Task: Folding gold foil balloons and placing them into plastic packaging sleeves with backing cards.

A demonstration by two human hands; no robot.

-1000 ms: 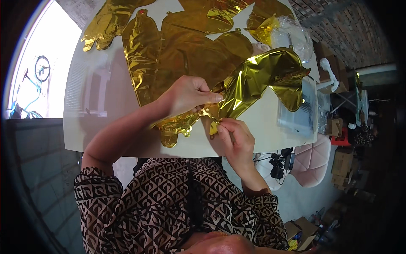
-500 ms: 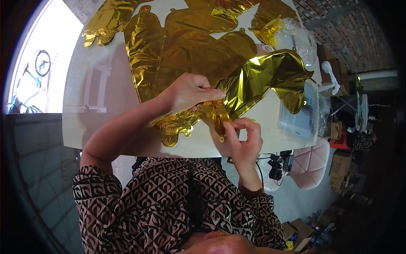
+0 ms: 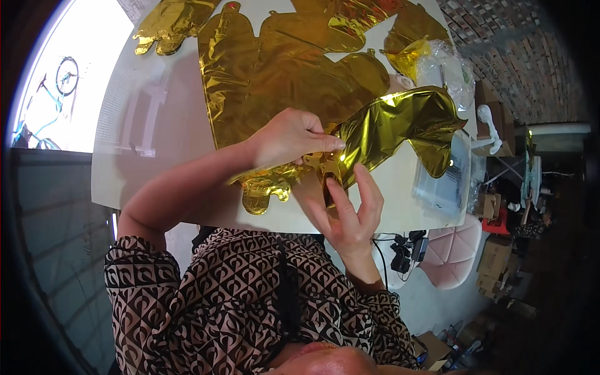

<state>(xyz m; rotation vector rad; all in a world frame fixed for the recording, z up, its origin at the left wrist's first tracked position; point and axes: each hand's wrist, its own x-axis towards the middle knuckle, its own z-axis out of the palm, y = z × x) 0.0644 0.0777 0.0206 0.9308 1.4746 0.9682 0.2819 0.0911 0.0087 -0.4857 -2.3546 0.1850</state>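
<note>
A shiny gold foil balloon, flat and crumpled, stretches from my hands toward the right over the table. My left hand pinches its near end between thumb and fingers. Below that grip, my right hand has its fingers stretched apart, the fingertips against or very near the folded foil; exact contact is hard to tell. A lobed gold foil piece lies under my left forearm, near the table's front edge. Beyond my hands, a large flat gold foil balloon covers the table's middle.
More gold foil lies at the far left of the white table. Clear plastic wrapping and clear flat packets are on the right side. A pink padded chair and black cables with adapters are beyond the front right edge.
My right hand has let go of its pinch on the foil's lower end and spread its fingers. The left hand keeps its pinch. The whole view has shifted slightly.
</note>
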